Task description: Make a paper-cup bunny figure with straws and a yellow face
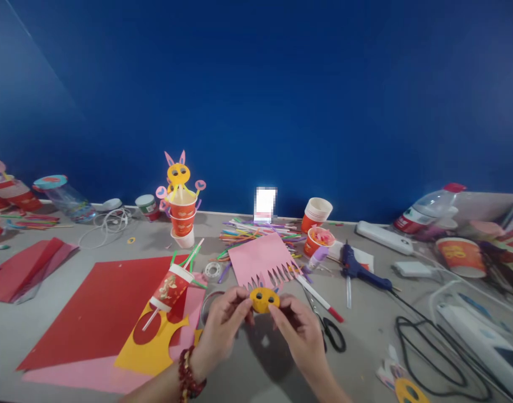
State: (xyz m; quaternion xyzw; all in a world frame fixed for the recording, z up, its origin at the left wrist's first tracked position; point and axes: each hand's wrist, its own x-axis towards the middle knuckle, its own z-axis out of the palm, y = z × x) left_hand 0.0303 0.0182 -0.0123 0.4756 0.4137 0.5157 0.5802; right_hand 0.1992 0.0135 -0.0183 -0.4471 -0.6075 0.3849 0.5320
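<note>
Yellow paper animal face (265,304) sits at six o'clock in the view, pinched at nine o'clock by the left hand (222,327) and three by the right hand (299,327), probably light, easily creased, best held by its rim.

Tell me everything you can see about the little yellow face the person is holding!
The yellow face is small, rounded and wider than tall, and looks cut from paper or thin card. It has two dark eyes, and pointed pinkish-purple ears stick up from its top. It faces the camera, ears up, seemingly raised above the grey table. The left hand holds one side and the right hand the other. Its back is hidden.
</note>
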